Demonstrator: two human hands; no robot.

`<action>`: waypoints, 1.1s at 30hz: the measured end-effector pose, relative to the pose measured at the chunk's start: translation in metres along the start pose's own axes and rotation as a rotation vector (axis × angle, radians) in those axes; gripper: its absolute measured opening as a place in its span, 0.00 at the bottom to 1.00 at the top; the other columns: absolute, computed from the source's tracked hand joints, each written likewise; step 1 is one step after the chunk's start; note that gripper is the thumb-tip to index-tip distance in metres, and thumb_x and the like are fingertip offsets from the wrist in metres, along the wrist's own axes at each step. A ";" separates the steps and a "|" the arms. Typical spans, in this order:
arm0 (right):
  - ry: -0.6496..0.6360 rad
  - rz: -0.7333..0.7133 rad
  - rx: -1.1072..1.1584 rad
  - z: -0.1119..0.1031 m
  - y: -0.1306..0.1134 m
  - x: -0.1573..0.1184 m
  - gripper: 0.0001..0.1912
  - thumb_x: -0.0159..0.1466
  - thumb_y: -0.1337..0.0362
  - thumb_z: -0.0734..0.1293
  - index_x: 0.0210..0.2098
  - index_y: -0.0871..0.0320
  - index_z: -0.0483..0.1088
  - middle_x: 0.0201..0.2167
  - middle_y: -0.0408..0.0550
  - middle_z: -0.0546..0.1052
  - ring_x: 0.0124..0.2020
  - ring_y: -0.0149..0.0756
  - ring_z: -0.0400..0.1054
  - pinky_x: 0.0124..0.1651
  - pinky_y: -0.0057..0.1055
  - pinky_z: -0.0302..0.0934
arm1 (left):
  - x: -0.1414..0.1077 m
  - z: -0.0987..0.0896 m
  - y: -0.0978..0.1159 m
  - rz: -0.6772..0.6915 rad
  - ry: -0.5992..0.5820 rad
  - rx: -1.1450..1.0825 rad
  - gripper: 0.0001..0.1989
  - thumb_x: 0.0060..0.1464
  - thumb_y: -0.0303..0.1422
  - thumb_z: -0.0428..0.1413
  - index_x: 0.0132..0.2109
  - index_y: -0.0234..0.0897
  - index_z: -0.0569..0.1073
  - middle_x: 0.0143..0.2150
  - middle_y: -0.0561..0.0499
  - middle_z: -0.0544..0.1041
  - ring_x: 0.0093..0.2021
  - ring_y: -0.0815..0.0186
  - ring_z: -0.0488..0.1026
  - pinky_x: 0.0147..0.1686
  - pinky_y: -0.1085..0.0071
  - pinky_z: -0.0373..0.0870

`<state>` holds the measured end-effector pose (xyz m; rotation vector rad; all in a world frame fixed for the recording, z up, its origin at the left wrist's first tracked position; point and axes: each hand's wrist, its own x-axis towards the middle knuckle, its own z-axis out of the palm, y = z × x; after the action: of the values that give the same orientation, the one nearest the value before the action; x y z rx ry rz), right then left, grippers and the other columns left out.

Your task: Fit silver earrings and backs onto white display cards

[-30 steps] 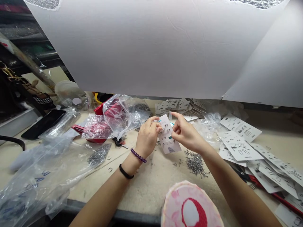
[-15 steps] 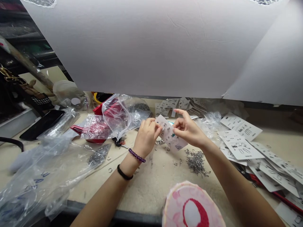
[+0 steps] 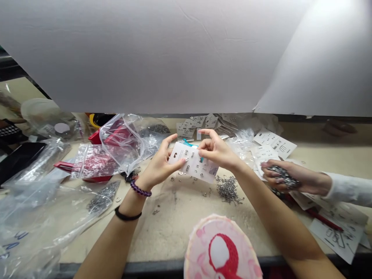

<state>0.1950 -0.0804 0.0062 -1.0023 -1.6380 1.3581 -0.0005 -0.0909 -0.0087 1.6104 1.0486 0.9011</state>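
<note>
A white card (image 3: 194, 162) with small metal earrings in rows is held tilted over the table. My left hand (image 3: 158, 164) grips its left end, the thumb on the front face and the fingers behind. At the card's upper right edge, my right hand (image 3: 216, 150) pinches with thumb and index finger; whether it grips the card or an earring is hard to tell. Just below and right of the card lies a pile of small metal pieces (image 3: 228, 189). A few loose rings and studs are scattered under the card.
Another person's hand (image 3: 285, 176) holds a heap of metal pieces at the right, above printed cards (image 3: 334, 232). Clear plastic bags (image 3: 43, 217) and red packets (image 3: 94, 162) cover the left. More cards (image 3: 192, 126) stand at the back. A pink round object (image 3: 222, 248) is at the front edge.
The card is now turned flatter and faces me, with my left thumb across its front. Another person's hand, full of metal pieces, has come in from the right. The view has shifted right.
</note>
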 end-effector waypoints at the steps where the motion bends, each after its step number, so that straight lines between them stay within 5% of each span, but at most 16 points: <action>1: -0.009 -0.009 -0.013 0.000 0.000 0.000 0.30 0.53 0.72 0.62 0.53 0.60 0.48 0.26 0.39 0.68 0.27 0.29 0.64 0.28 0.27 0.60 | 0.000 0.000 -0.001 -0.002 -0.006 -0.010 0.39 0.47 0.32 0.57 0.61 0.36 0.45 0.37 0.46 0.74 0.34 0.62 0.75 0.29 0.68 0.74; 8: 0.017 -0.053 -0.201 0.003 0.001 -0.002 0.31 0.55 0.71 0.60 0.56 0.59 0.46 0.28 0.42 0.70 0.30 0.32 0.65 0.32 0.31 0.62 | 0.002 0.006 -0.006 0.048 0.081 0.023 0.33 0.46 0.31 0.57 0.57 0.35 0.51 0.35 0.47 0.74 0.31 0.64 0.75 0.26 0.70 0.74; 16: 0.519 -0.386 -0.423 -0.003 -0.050 -0.033 0.20 0.61 0.67 0.59 0.52 0.48 0.57 0.45 0.47 0.66 0.50 0.41 0.61 0.47 0.39 0.61 | 0.005 0.007 -0.003 0.135 0.463 -0.017 0.28 0.42 0.34 0.61 0.49 0.36 0.56 0.22 0.57 0.70 0.22 0.68 0.72 0.19 0.75 0.69; 20: 0.679 -0.536 -0.338 -0.013 -0.068 -0.050 0.14 0.62 0.67 0.56 0.45 0.47 0.64 0.41 0.43 0.69 0.47 0.39 0.64 0.47 0.39 0.63 | 0.006 0.010 -0.005 0.153 0.492 -0.062 0.27 0.43 0.34 0.61 0.47 0.37 0.55 0.22 0.58 0.70 0.21 0.70 0.71 0.19 0.77 0.67; 23: 0.774 -0.463 -0.344 -0.019 -0.074 -0.057 0.12 0.62 0.64 0.56 0.40 0.44 0.67 0.40 0.43 0.70 0.46 0.41 0.65 0.46 0.41 0.65 | 0.006 0.012 -0.007 0.140 0.485 -0.115 0.26 0.45 0.34 0.60 0.48 0.37 0.54 0.28 0.54 0.73 0.26 0.69 0.74 0.23 0.75 0.71; 33: 0.768 -0.484 -0.384 -0.020 -0.076 -0.060 0.09 0.63 0.61 0.57 0.34 0.44 0.68 0.34 0.44 0.70 0.39 0.41 0.68 0.40 0.42 0.66 | 0.009 0.013 -0.010 0.125 0.544 -0.222 0.24 0.45 0.32 0.59 0.47 0.37 0.57 0.36 0.51 0.72 0.34 0.67 0.75 0.30 0.73 0.74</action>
<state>0.2295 -0.1373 0.0791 -1.0647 -1.4084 0.2677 0.0122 -0.0850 -0.0211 1.2816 1.1672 1.5395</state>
